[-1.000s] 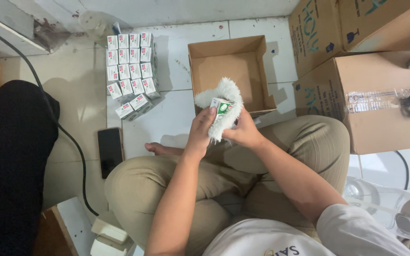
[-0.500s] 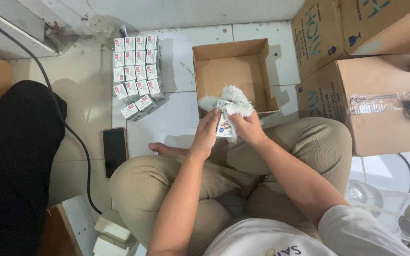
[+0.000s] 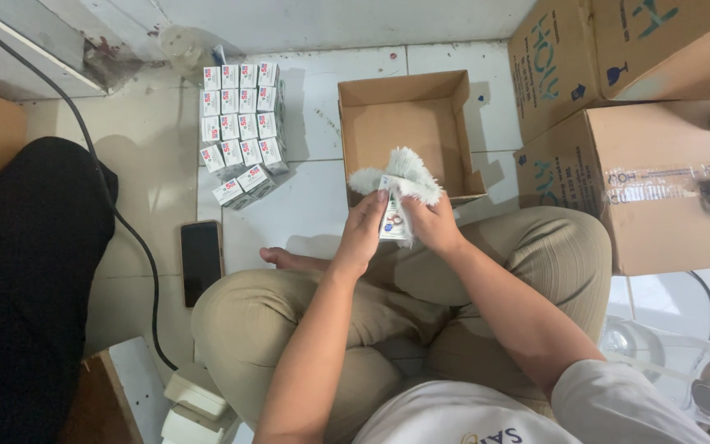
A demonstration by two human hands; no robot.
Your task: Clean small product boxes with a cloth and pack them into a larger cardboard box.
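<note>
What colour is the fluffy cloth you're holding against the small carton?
White, seen in the head view: the cloth drapes over the small carton.

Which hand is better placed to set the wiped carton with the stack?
Left, likely. The left hand grips the carton on the stack's side; the right hand also holds the cloth.

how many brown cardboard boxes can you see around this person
3, though others may lie out of view. One open cardboard box sits on the floor beyond both hands; two closed cartons are at right, one at the top corner, one beside the knee.
</note>
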